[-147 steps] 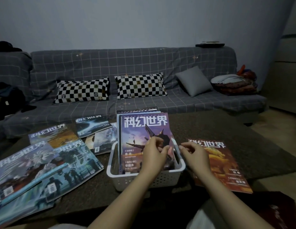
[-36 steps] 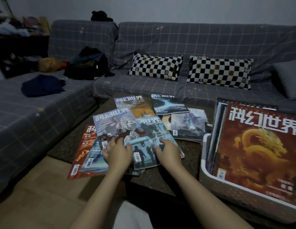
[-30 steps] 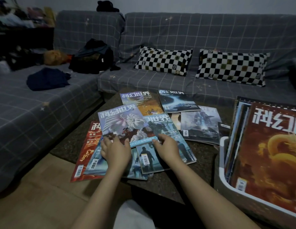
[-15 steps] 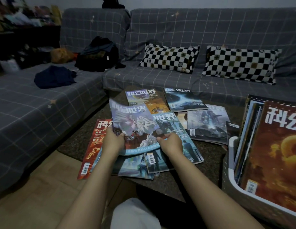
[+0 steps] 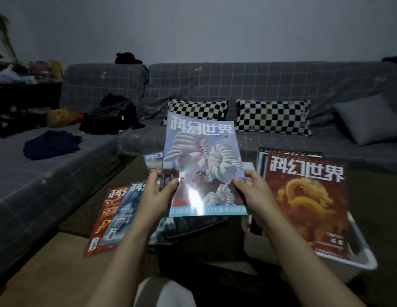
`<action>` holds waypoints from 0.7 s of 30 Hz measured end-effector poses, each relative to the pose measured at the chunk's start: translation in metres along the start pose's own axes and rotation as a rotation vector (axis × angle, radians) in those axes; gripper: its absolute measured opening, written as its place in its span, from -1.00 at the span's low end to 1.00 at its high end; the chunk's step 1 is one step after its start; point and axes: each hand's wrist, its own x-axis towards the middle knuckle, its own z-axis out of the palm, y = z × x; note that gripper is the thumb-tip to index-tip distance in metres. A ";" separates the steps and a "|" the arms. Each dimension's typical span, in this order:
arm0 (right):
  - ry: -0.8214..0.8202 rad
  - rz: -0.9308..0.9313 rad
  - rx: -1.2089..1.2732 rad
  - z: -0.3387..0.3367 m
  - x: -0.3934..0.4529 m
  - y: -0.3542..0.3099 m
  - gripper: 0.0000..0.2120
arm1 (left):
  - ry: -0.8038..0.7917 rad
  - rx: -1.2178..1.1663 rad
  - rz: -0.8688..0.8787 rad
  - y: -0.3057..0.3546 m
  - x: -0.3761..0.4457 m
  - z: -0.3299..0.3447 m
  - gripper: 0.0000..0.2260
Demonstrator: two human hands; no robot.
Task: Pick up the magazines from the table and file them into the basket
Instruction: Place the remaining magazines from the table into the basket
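Both hands hold up a pale blue magazine with white spiral shapes on its cover, raised upright above the table. My left hand grips its lower left edge and my right hand grips its lower right edge. More magazines lie overlapped on the dark table below and left, partly hidden by the raised one. A white basket at the right holds several upright magazines, the front one red with a gold dragon.
A grey checked sofa wraps around the table's far and left sides, with two checkered pillows, a grey cushion, a dark bag and loose clothes on it. Wooden floor shows at lower left.
The pale blue magazine has been lifted off the pile and raised upright in both hands. The camera has tilted up and swung right, bringing the basket closer to the middle.
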 end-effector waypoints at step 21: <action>0.499 0.140 -0.786 -0.204 -0.036 0.071 -0.79 | -0.205 0.799 0.196 -0.022 -0.039 0.208 -0.69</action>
